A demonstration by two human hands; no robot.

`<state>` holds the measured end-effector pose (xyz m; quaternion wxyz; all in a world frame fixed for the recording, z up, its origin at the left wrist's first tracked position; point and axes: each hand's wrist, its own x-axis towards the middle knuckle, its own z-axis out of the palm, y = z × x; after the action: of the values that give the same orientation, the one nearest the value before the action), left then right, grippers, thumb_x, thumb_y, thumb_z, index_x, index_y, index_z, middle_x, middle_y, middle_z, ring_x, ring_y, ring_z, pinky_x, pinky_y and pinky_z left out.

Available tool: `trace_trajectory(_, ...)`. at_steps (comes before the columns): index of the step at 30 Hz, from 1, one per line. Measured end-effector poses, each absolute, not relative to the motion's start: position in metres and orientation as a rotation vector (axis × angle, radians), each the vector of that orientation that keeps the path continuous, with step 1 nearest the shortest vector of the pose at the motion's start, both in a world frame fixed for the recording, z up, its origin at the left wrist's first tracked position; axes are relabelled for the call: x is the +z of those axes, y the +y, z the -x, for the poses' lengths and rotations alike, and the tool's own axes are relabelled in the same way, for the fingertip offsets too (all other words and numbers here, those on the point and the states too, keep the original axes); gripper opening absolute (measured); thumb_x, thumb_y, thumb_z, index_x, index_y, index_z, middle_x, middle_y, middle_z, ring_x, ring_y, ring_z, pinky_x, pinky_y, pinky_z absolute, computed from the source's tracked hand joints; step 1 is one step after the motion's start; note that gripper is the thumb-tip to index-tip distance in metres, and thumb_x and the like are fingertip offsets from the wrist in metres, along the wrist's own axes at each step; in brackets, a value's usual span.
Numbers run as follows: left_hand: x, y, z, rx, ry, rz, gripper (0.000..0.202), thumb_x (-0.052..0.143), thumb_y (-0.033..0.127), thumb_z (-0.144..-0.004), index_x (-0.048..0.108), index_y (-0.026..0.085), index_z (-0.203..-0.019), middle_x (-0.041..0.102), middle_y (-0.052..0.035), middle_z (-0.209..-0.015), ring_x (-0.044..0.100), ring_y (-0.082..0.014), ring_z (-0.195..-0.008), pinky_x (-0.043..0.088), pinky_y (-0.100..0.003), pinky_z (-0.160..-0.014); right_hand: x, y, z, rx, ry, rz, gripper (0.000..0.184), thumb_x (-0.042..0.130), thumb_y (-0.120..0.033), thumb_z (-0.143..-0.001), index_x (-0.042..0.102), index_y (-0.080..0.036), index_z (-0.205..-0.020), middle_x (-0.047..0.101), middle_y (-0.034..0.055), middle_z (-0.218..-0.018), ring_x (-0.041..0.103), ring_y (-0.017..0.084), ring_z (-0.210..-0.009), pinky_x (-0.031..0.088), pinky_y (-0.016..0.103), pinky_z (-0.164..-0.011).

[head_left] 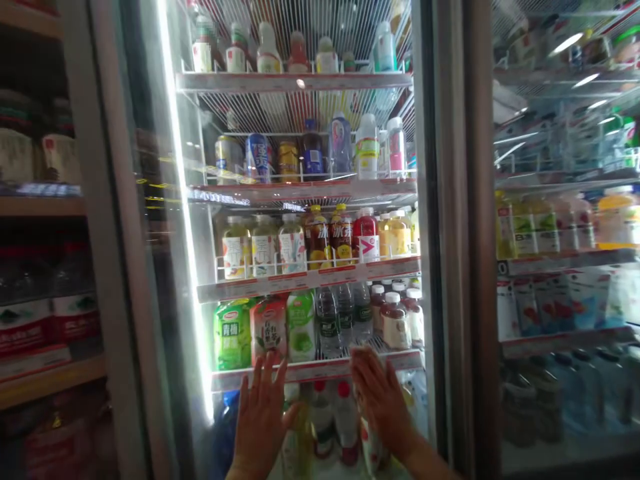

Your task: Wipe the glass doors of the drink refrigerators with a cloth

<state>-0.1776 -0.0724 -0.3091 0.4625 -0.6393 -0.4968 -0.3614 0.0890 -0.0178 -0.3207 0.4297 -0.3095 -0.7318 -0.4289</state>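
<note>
Cooler [457,220]: lit, shelves [300,193] of drinks stood behind what looked like a closed glass door.
Glass door [293,208]: upright, just ahead of both hands, long axis vertical, running well above them.
Left hand [263,407]: flat, fingers spread, gripped nothing; red pouch [269,323] lay beyond its fingertips.
Right hand [377,390]: fingers together; pale edge [357,350] showed at the tips, possibly cloth, grip couldn't be told.
Edges: right hand sat nearer the frame; light strip [183,180] bounded the left.
Room: glass above hands was unobstructed.
</note>
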Motion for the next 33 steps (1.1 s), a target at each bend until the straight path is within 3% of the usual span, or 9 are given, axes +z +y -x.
trace_trajectory(6,-0.294,-0.076,0.193,-0.889,-1.248,1.545,0.075,0.05,0.047,-0.083,0.016,0.021,-0.145,0.021,-0.0128,-0.151,0.016,-0.0296,-0.139,0.018,-0.05,-0.112,-0.301,-0.017,-0.071,-0.92,-1.597,0.848,0.055,0.043,-0.013,-0.085,0.034,-0.016,-0.139,0.039,0.0113,-0.143,0.018,0.024,-0.14,0.012,0.051,-0.113)
trace_trajectory(11,-0.3,-0.079,0.2,-0.861,-1.307,1.509,0.075,0.048,0.047,-0.084,0.015,0.019,-0.145,0.025,-0.0145,-0.149,0.015,-0.0294,-0.14,0.021,-0.05,-0.11,-0.325,-0.034,-0.053,-1.058,-2.047,0.592,0.052,0.044,-0.01,-0.081,0.046,-0.021,-0.132,0.036,0.0026,-0.145,0.018,0.019,-0.14,0.004,0.045,-0.116)
trace_trajectory(18,-0.296,-0.087,0.222,-0.824,-1.377,1.477,0.08,0.051,0.048,-0.082,0.012,0.018,-0.145,0.023,-0.0167,-0.149,0.013,-0.0297,-0.14,0.024,-0.052,-0.109,-0.3,-0.022,-0.022,-0.856,-1.702,0.673,0.047,0.044,-0.019,-0.086,0.044,-0.018,-0.133,0.047,0.0078,-0.137,0.017,0.019,-0.14,0.005,0.047,-0.115)
trace_trajectory(24,-0.29,-0.088,0.234,-0.793,-1.391,1.485,0.083,0.058,0.046,-0.079,0.016,0.016,-0.144,0.027,-0.0188,-0.147,0.012,-0.0294,-0.14,0.026,-0.052,-0.108,-0.305,-0.026,-0.001,-1.016,-2.02,0.459,0.039,0.042,-0.022,-0.089,0.051,-0.022,-0.127,0.041,-0.0006,-0.142,0.015,0.017,-0.14,-0.001,0.046,-0.116)
trace_trajectory(28,-0.281,-0.089,0.244,-0.745,-1.427,1.509,0.086,0.062,0.047,-0.075,0.019,0.017,-0.144,0.028,-0.0181,-0.147,0.015,-0.0309,-0.139,0.027,-0.052,-0.107,-0.279,-0.024,0.017,-0.943,-1.879,0.53,0.043,0.046,-0.022,-0.087,0.048,-0.019,-0.13,0.048,0.0048,-0.137,0.014,0.018,-0.141,-0.001,0.048,-0.115)
trace_trajectory(33,-0.278,-0.096,0.254,-0.675,-1.454,1.52,0.08,0.062,0.039,-0.077,0.021,0.021,-0.143,0.031,-0.0144,-0.147,0.022,-0.0301,-0.138,0.032,-0.052,-0.104,-0.285,-0.03,0.028,-1.088,-2.08,0.316,0.043,0.043,-0.016,-0.085,0.051,-0.02,-0.127,0.032,0.0013,-0.147,0.016,0.019,-0.14,0.001,0.047,-0.115)
